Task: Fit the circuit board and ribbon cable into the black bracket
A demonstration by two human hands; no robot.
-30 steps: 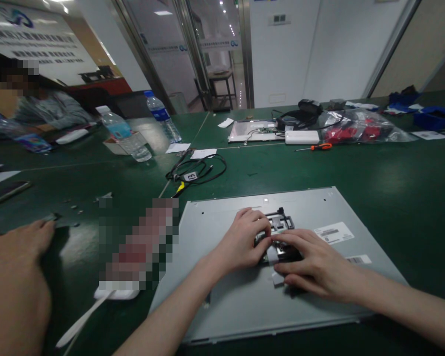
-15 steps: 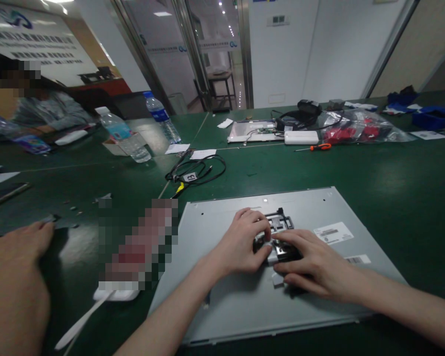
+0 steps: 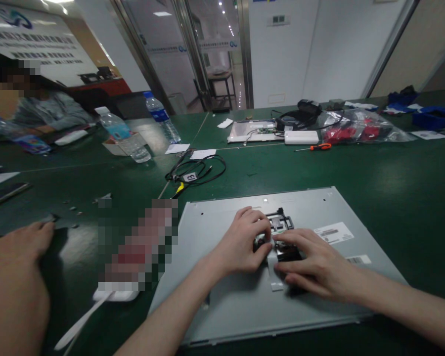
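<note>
A grey metal panel (image 3: 237,306) lies flat before me, with a dark bracket (image 3: 287,221) at its middle. My left hand (image 3: 244,242) reaches over the panel, its thumb and bent fingers closed at the upper end of a pale flat ribbon cable (image 3: 276,277). The cable's lower part runs toward me. My right hand (image 3: 319,267) is on the other side, its fingers apart and their tips at the cable's right edge, over a dark glossy part (image 3: 289,252). Fingers hide the spot where the cable's upper end meets the bracket.
Left of the panel lies a white-cased device (image 3: 124,295) with a cord, its surface blurred out. Another person's hand (image 3: 22,247) rests farther left. Beyond are coiled black cables (image 3: 196,170), water bottles (image 3: 124,133), an orange screwdriver (image 3: 319,147) and a plastic bag (image 3: 363,128).
The ribbon cable, which looked raised and bent between my fingers, now shows as a longer, flatter strip. Both hands stay almost in place, with slight finger shifts.
</note>
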